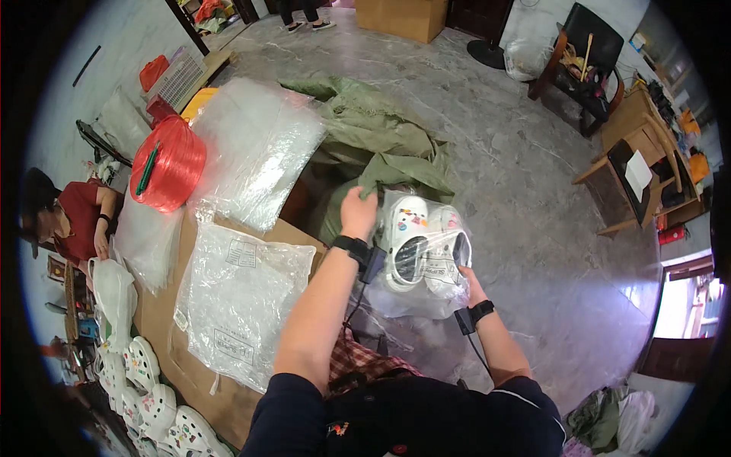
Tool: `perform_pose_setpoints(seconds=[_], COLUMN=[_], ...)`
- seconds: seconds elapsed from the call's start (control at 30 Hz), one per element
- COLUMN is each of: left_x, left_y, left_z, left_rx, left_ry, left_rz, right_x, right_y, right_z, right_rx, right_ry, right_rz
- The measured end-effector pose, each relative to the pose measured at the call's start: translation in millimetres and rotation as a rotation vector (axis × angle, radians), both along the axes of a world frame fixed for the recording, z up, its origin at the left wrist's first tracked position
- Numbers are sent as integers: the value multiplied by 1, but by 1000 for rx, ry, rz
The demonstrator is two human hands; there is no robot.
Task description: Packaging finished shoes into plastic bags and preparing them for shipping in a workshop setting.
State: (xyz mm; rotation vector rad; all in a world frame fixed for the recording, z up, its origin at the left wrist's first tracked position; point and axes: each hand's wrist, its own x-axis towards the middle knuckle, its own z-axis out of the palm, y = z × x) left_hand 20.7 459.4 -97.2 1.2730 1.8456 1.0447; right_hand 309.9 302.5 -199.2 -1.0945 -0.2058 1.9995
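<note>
Loose white clogs [156, 407] lie heaped at my far left, below a red roll of plastic twine [179, 167]. A printed clear bag [244, 301] lies flat on brown cardboard [190, 373]. My hands are apart: my left hand [359, 212] clamps an edge of the olive-green sack [381, 129]; just right of it, the bagged pair of white clogs [425, 244] is gripped at its right side by my right hand [472, 286].
</note>
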Motion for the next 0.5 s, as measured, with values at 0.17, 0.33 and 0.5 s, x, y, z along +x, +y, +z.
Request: perform_pose_setpoints(seconds=[0.17,0.33,0.5], left_x=[-24,-37,-52], left_y=[7,-24,-34], left_z=[66,122,142], left_rx=[62,85,53], left_ry=[206,237,269], left_rz=[-215,-334,-278], right_x=[-37,-119,-214], right_y=[57,138,152], right_z=[51,42,-37], right_rx=[189,56,361], right_ry=[-32,277,-806], right_rz=[154,0,804])
